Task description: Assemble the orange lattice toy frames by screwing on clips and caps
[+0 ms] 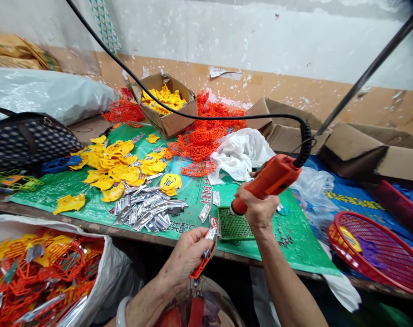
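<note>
Head view, forward and down, seemingly near hands (261,210)

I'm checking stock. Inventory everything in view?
yellow parts: many, yellow, bench left, open box
metal pieces: many, silver, bench front
lattice parts: many, orange, bench back
cardboard boxes: several, brown, back
tray: one, green, bench front
checked bag: one, dark, left
sack: one, white, lower left
basket: one, red, right
crumpled heap: one, white, bench centre
plastic bundle: one, pale, back left
bench cover: one, green, centre
cable: one, black, above bench
power tool: one, orange, right hand
held part: one, orange-silver, left hand
left hand: one, bare, lower centre
right hand: one, bare, on power tool
</note>
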Available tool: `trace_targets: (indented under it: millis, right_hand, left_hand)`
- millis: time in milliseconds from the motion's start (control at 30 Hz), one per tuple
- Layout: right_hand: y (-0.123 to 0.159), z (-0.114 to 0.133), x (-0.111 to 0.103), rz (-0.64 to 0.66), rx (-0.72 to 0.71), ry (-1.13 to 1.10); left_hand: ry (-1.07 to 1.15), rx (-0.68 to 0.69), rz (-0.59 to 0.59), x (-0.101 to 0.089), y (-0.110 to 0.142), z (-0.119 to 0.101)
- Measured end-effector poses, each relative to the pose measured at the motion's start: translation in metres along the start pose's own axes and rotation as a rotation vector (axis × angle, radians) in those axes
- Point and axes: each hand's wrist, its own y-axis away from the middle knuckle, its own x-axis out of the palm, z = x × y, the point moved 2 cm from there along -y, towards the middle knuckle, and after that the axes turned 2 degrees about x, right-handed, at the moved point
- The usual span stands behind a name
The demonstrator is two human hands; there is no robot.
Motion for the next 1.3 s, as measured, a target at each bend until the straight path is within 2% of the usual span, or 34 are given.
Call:
trace_targets:
  millis: [400,567,700,800,967,1300]
  right_hand:
    - [-0.008,-0.001,-0.003,-0.023,0.005,0.009]
    - [-0.009,0.034,0.002,0.029,0.014,-0.139]
    - [0.007,0.068,0.007,0.147,0.040,-0.273]
    - [0.023,0.081,0.011,0.233,0.064,-0.332]
    - [0.037,0.080,0.017,0.283,0.090,-0.342]
    - [0.037,0.070,0.020,0.285,0.096,-0.307]
  left_hand:
    - [0.000,0.004,0.041,0.005,0.006,-0.010]
    - [0.033,0.003,0.006,0.005,0.004,-0.006]
    - [0.027,0.000,-0.026,0.006,0.005,-0.006]
    - [0.058,0.008,0.003,0.008,0.006,-0.007]
    - [0.094,0.008,0.022,0.007,0.007,-0.008]
    - [0.111,0.017,0.034,0.005,0.004,-0.003]
